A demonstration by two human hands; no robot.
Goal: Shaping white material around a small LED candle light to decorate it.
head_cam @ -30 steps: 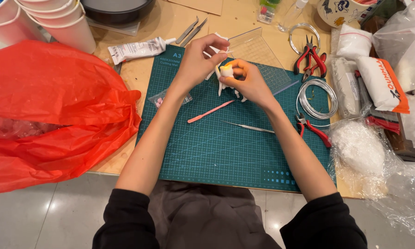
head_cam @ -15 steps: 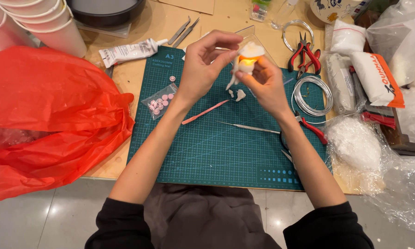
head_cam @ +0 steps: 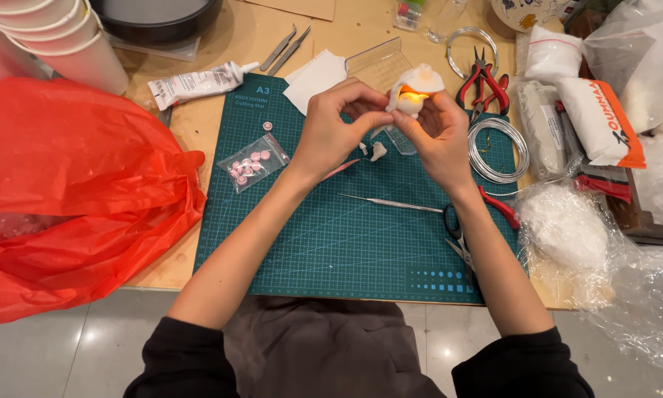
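Both hands hold a small white clay-like figure with a glowing orange light (head_cam: 411,90) above the far part of the green cutting mat (head_cam: 331,236). My left hand (head_cam: 339,129) pinches its left side with the fingers curled. My right hand (head_cam: 438,133) cups it from the right and below. Small white bits (head_cam: 375,151) lie on the mat under the hands. A thin metal needle tool (head_cam: 390,203) lies on the mat, near my right wrist. A pink stick is mostly hidden under my left hand.
A big red plastic bag (head_cam: 73,191) fills the left. A small bag of pink beads (head_cam: 252,163), a glue tube (head_cam: 199,82), tweezers (head_cam: 287,48), red pliers (head_cam: 482,81), a wire coil (head_cam: 499,151), scissors (head_cam: 464,236), white cups (head_cam: 58,37) and plastic bags of white stuffing (head_cam: 567,228) surround the mat.
Both hands have lifted the white figure off the mat and away from me. Its orange light now shows more clearly between the fingers.
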